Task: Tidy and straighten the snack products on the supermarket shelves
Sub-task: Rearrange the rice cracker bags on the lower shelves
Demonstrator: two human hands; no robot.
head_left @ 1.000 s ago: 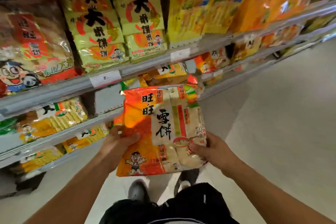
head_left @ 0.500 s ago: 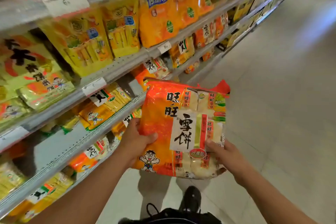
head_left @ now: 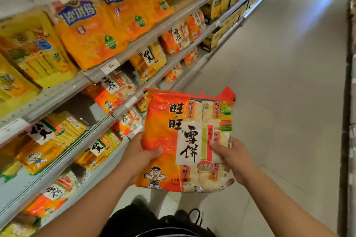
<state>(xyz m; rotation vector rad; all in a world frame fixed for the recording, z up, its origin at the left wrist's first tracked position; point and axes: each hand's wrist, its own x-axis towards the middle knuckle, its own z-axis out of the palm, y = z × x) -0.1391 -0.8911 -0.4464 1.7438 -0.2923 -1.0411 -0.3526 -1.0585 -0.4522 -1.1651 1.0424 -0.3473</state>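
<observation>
— What has just changed?

— The orange snack bag [head_left: 185,140] is carried further along the aisle than half a second ago; a different stretch of shelves [head_left: 63,90] is now seen, with matching orange bags [head_left: 115,92] on the middle shelf.

— How is the bag held?

— It is gripped at its lower left by the left hand [head_left: 140,158] and at its lower right by the right hand [head_left: 231,158], upright, clear of the shelves, over the floor [head_left: 279,92].

— And the task?

— A matching row is probably being approached; the bag is not yet shelved.
</observation>
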